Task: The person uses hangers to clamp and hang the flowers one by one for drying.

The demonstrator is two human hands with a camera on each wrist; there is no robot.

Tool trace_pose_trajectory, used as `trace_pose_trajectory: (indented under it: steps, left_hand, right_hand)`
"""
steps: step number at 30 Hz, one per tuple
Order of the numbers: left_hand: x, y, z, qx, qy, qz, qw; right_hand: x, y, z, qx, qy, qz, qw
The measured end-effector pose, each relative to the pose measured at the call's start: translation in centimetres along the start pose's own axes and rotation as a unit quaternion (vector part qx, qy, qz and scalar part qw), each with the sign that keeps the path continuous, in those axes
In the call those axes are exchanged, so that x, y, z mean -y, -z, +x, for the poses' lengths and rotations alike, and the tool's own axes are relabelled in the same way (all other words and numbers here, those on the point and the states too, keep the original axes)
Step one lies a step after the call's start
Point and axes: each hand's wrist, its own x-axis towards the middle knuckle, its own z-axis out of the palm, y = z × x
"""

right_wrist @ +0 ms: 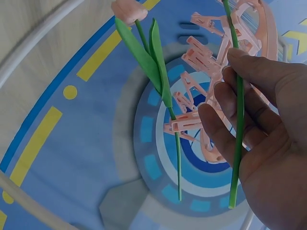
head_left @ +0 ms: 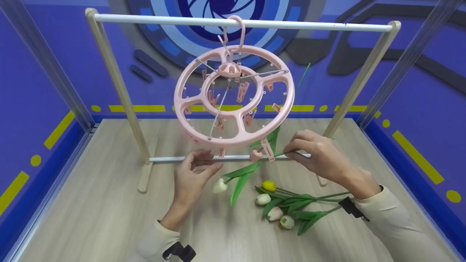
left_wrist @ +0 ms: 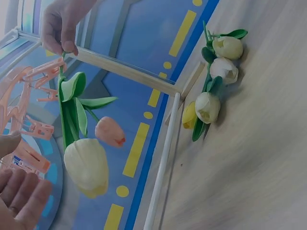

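Observation:
My right hand [head_left: 318, 154] pinches the green stem of a white tulip [head_left: 220, 186] between thumb and fingers. The bloom points left and down, and its stem passes beside a pink clip [head_left: 268, 149] at the front right of the pink round clip hanger [head_left: 238, 140]. A pink tulip [right_wrist: 129, 10] hangs by its stem from another clip [right_wrist: 184, 122] in the right wrist view. Left of the white bloom, my left hand [head_left: 191, 178] is raised below the hanger's rim, fingers loosely bent and holding nothing. In the left wrist view its fingers [left_wrist: 29, 196] are near a clip [left_wrist: 31, 155].
The hanger hooks over the white top bar [head_left: 164, 19] of a wooden-legged rack, with a lower bar [head_left: 167, 159] close to the table [head_left: 109, 203]. Several tulips, a yellow one [head_left: 269, 186] and white ones [head_left: 263, 199] among them, lie at the front right.

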Motion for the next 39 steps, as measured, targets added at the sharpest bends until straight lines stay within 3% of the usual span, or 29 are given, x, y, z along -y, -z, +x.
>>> trace_pose_trajectory:
  steps: [6, 13, 21, 32, 39]
  left_hand:
    - [0.1, -0.3, 0.9, 0.046, -0.022, -0.008, 0.9987]
    - [-0.2, -0.7, 1.5, 0.050, -0.057, 0.003, 0.9971]
    - [-0.2, -1.1, 1.6, 0.074, -0.062, -0.016, 0.9952]
    - [-0.1, -1.1, 1.7, 0.087, -0.064, 0.009, 0.9941]
    - [-0.4, -1.0, 1.5, 0.083, -0.041, 0.006, 0.9957]
  right_hand:
    - [-0.3, 0.1, -0.3, 0.004, -0.016, 0.000, 0.9999]
    - [-0.5, 0.1, -0.5, 0.007, -0.018, 0.006, 0.9998]
    - [-0.5, 0.3, -0.7, 0.002, -0.019, 0.013, 0.9997]
    - [-0.5, 0.3, -0.9, 0.003, -0.021, 0.006, 0.9998]
    - [-0.6, 0.5, -1.1, 0.007, -0.029, -0.012, 0.9995]
